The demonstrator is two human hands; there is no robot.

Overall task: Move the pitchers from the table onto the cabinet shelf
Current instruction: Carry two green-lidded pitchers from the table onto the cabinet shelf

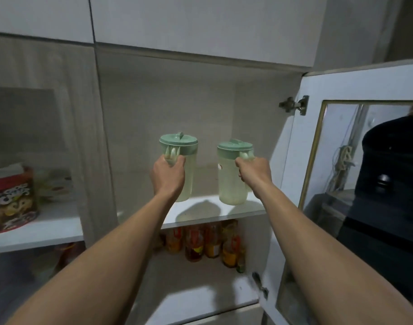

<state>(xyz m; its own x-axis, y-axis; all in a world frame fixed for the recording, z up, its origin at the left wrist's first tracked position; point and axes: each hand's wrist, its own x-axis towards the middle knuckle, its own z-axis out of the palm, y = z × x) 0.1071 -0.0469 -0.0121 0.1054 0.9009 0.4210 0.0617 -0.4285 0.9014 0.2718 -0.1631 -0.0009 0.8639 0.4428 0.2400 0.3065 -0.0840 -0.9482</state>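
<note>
While both arms reach in, the left hand [169,175] grips the left translucent green-lidded plastic pitcher [180,166] by its handle. The right hand [253,171] is closed round the right pitcher [232,174] handle. Both stand at the white cabinet shelf [207,213].

White shelf [200,213] — two pitchers [232,181].

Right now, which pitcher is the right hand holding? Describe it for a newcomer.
Find the open cabinet and its white shelf. Two green-lidded pitchers stand there; the right pitcher, nearer the open door, bears a small red-and-white sticker.

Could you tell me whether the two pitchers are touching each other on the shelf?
Apart. The head view shows a clear strip of cabinet back wall between the left pitcher and the right pitcher.
</note>
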